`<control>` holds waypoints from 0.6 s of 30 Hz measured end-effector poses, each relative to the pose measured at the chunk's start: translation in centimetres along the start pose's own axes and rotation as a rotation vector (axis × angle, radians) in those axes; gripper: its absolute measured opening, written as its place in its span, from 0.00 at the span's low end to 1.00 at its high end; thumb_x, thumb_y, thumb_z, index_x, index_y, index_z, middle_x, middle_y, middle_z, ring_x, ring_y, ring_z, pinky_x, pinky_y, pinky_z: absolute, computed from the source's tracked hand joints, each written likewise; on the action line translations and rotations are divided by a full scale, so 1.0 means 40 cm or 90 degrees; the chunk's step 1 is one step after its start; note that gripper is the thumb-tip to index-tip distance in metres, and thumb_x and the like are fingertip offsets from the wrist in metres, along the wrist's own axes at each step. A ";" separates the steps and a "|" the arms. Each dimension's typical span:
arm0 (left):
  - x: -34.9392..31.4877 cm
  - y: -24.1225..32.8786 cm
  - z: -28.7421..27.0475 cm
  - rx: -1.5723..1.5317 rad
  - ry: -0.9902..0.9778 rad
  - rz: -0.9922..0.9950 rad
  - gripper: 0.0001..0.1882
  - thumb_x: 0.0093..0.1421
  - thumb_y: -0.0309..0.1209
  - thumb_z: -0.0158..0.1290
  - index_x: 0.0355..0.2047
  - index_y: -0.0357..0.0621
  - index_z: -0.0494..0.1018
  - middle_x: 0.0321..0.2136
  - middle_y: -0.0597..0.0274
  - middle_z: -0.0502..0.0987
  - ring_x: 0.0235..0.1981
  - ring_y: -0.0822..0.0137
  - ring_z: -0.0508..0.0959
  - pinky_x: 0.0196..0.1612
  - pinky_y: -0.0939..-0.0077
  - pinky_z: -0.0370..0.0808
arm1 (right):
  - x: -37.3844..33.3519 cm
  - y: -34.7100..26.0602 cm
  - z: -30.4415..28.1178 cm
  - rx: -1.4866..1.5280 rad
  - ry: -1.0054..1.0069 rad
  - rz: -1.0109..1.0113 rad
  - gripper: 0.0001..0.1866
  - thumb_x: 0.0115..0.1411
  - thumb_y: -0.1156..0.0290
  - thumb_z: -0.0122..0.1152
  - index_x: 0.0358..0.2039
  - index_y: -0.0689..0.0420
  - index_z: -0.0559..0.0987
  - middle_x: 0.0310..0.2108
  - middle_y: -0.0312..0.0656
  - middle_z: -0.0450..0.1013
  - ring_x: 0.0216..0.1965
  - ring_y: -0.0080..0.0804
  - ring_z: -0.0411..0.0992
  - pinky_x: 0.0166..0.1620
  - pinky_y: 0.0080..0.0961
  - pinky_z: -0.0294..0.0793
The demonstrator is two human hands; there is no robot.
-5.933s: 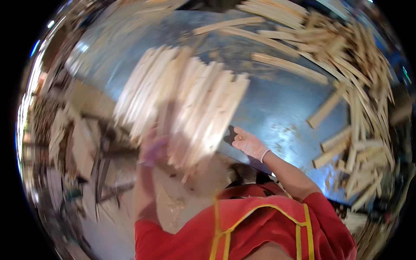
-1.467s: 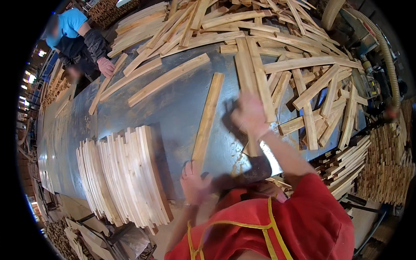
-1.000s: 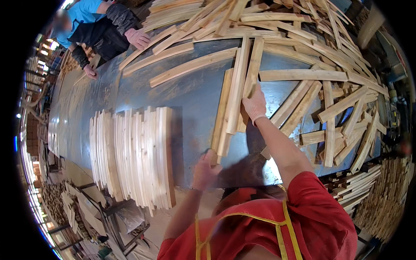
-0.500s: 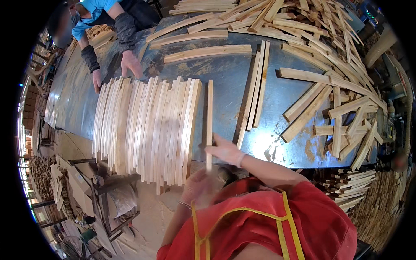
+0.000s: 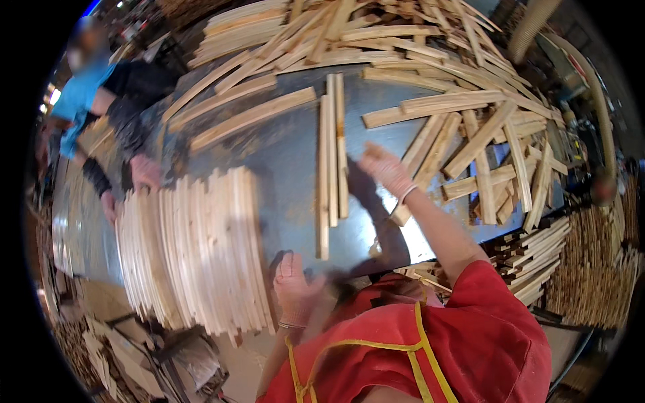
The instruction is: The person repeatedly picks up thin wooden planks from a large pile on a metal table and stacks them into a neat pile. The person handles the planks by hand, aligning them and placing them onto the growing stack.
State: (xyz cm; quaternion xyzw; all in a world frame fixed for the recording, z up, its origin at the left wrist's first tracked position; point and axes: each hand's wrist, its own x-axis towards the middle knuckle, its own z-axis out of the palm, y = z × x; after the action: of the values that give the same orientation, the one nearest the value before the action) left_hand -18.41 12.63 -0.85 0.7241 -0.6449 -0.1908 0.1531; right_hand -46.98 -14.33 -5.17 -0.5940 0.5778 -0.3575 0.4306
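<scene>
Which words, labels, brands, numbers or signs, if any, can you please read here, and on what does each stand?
None: no lettering shows on the loose strips, row of strips, metal table or red top.
Any background marks are too small or blurred to read.

Glare whitens the table (image 5: 285, 161) near its front edge, beside dark shadow (image 5: 395, 245); above it, the right hand (image 5: 388, 172) blurs; fisheye curves its outline.

- At ten o'clock, a co-worker (image 5: 84, 101) in a bright blue top and dark sleeve covers.
- Between one and two o'clock, a thick, pale ribbed hose (image 5: 531, 30).
- Between three and four o'clock, densely stacked timber (image 5: 594, 279).
- At seven o'clock, a crumpled clear plastic bag (image 5: 199, 361).
</scene>
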 end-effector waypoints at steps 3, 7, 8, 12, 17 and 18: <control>0.145 0.090 0.000 -0.046 -0.030 -0.011 0.51 0.49 0.44 0.75 0.69 0.32 0.66 0.67 0.36 0.71 0.68 0.39 0.71 0.71 0.50 0.69 | 0.110 0.098 -0.338 -0.434 0.458 -0.039 0.34 0.58 0.50 0.66 0.61 0.57 0.78 0.57 0.59 0.78 0.60 0.57 0.75 0.63 0.47 0.73; 0.328 0.215 0.042 -0.095 -0.048 -0.088 0.56 0.50 0.46 0.74 0.73 0.32 0.61 0.69 0.36 0.69 0.68 0.38 0.71 0.72 0.52 0.68 | 0.117 0.154 -0.594 -0.578 0.568 0.322 0.42 0.56 0.50 0.69 0.67 0.56 0.70 0.61 0.55 0.75 0.65 0.56 0.72 0.67 0.50 0.71; 0.370 0.249 0.057 -0.110 -0.055 -0.107 0.56 0.51 0.46 0.74 0.73 0.32 0.61 0.69 0.37 0.69 0.68 0.37 0.71 0.72 0.52 0.68 | 0.104 0.176 -0.623 -0.560 0.540 0.359 0.43 0.55 0.50 0.69 0.68 0.55 0.69 0.61 0.54 0.75 0.64 0.56 0.73 0.67 0.51 0.71; 0.464 0.330 0.113 0.033 -0.131 -0.189 0.52 0.54 0.44 0.70 0.75 0.44 0.59 0.68 0.36 0.69 0.66 0.40 0.74 0.65 0.50 0.75 | 0.115 0.215 -0.646 -0.528 0.443 0.431 0.43 0.55 0.53 0.69 0.70 0.54 0.68 0.61 0.53 0.76 0.61 0.58 0.76 0.65 0.51 0.73; 0.433 0.207 0.109 -0.278 -0.072 -0.311 0.47 0.56 0.38 0.66 0.74 0.51 0.60 0.63 0.43 0.72 0.59 0.38 0.78 0.59 0.49 0.79 | 0.042 0.144 -0.560 -0.306 0.383 0.156 0.32 0.60 0.67 0.66 0.64 0.61 0.73 0.53 0.55 0.79 0.58 0.53 0.77 0.56 0.42 0.79; 0.413 0.189 0.077 -0.404 -0.087 -0.351 0.46 0.56 0.37 0.66 0.74 0.52 0.60 0.63 0.43 0.73 0.58 0.38 0.79 0.59 0.48 0.79 | 0.010 0.101 -0.510 -0.145 0.340 0.152 0.33 0.60 0.69 0.65 0.66 0.62 0.72 0.54 0.53 0.78 0.56 0.49 0.77 0.55 0.38 0.79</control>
State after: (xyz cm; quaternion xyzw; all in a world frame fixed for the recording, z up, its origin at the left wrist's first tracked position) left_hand -24.92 -4.59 -1.32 0.7720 -0.3450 -0.4612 0.2691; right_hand -67.30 -16.58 -1.30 -0.4517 0.7725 -0.3805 0.2333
